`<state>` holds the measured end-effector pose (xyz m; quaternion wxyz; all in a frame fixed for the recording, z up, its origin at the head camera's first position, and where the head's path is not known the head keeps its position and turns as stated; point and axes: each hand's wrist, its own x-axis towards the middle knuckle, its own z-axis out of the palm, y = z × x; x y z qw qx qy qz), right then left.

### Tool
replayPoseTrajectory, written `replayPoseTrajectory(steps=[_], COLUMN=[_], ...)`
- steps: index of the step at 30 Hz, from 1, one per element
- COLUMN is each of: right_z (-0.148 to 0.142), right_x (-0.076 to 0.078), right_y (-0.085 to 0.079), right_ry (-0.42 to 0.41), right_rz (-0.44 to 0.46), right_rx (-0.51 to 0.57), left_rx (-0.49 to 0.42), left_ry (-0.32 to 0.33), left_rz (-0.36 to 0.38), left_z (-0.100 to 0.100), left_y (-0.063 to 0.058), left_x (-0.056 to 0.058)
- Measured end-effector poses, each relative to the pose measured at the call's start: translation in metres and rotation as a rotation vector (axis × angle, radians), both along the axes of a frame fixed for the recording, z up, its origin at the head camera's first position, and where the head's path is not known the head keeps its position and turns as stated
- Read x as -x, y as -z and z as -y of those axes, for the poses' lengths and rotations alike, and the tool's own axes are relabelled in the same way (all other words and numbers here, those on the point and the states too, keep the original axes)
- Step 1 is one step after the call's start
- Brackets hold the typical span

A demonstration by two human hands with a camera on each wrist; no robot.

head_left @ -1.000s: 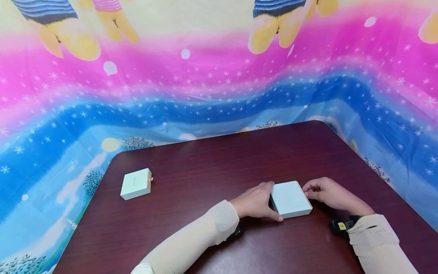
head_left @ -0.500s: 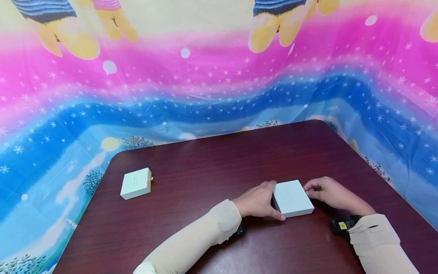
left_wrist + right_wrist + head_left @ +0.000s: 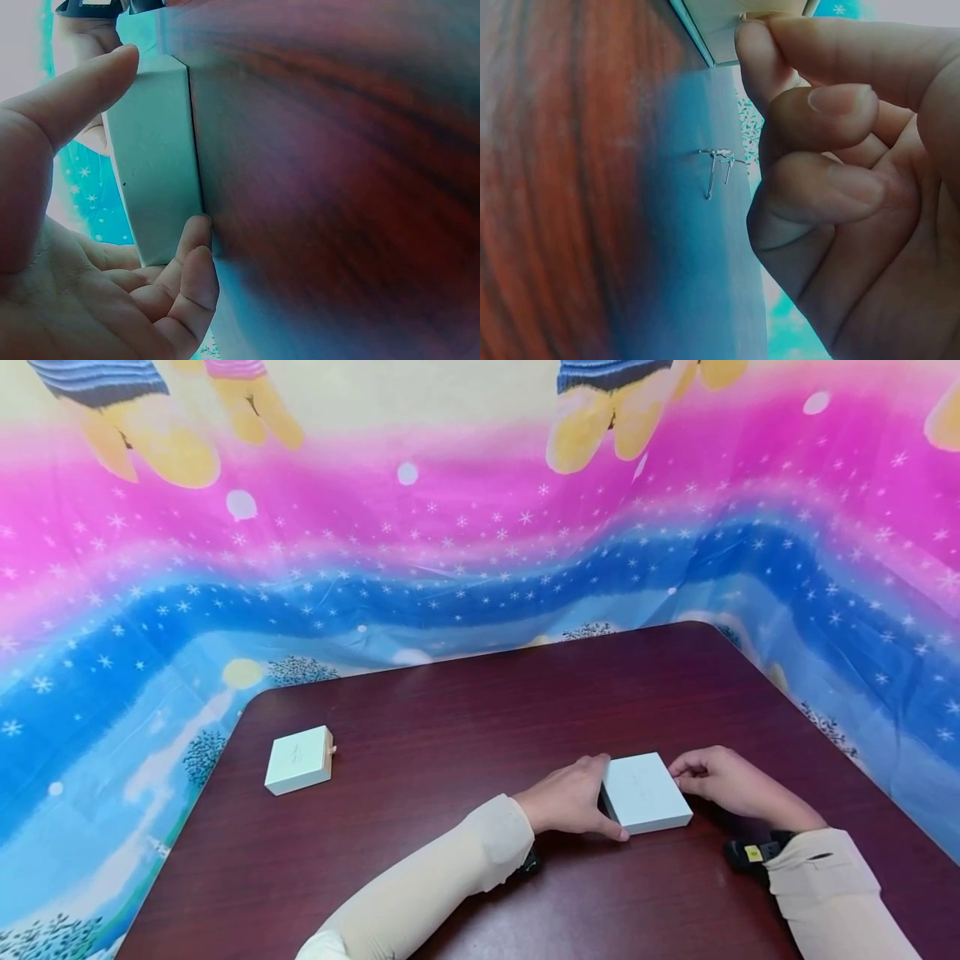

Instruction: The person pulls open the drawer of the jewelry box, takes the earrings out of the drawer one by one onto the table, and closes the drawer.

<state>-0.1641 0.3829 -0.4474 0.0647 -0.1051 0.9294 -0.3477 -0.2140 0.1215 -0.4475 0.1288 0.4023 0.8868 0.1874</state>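
On the dark red table (image 3: 450, 727), a flat white box (image 3: 647, 792) lies between both hands. My left hand (image 3: 567, 797) grips its left part, with the thumb at the near side and the fingers toward the far side. In the left wrist view, the thumb and fingertips span a long side of the box (image 3: 156, 165). My right hand (image 3: 722, 783) is at the right side, thumb and forefinger pinched together against the end face. In the right wrist view, a tiny bit of a pull tab (image 3: 742, 16) shows at those fingertips; the rest is hidden.
A second white box (image 3: 298, 762), with faint lettering and a small tab on its right side, sits at the table's left. A printed cloth (image 3: 450, 527) hangs behind the table. In the right wrist view, a small silvery thing with thin prongs (image 3: 721, 157) shows.
The gripped box has shifted slightly to the right, and both hands have moved a little with it. A thin tan strip along its right side shows less now. The other box stays put.
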Motion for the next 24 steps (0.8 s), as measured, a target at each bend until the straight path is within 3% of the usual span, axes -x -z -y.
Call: replayPoseTrajectory(steps=[8,24], right_z=[-0.0011,-0.0038], right_x=[0.0007,0.0000], right_y=[0.0019,0.0010], right_ry=[-0.002,0.008], right_rz=[0.001,-0.005], right_rx=[0.002,-0.017], left_rx=[-0.005,0.009], left_ry=[0.013,-0.014], left_rz=[-0.015,0.023], left_z=[0.0012,0.0035], left_y=[0.0014,0.0006], left_x=[0.0002,-0.0026])
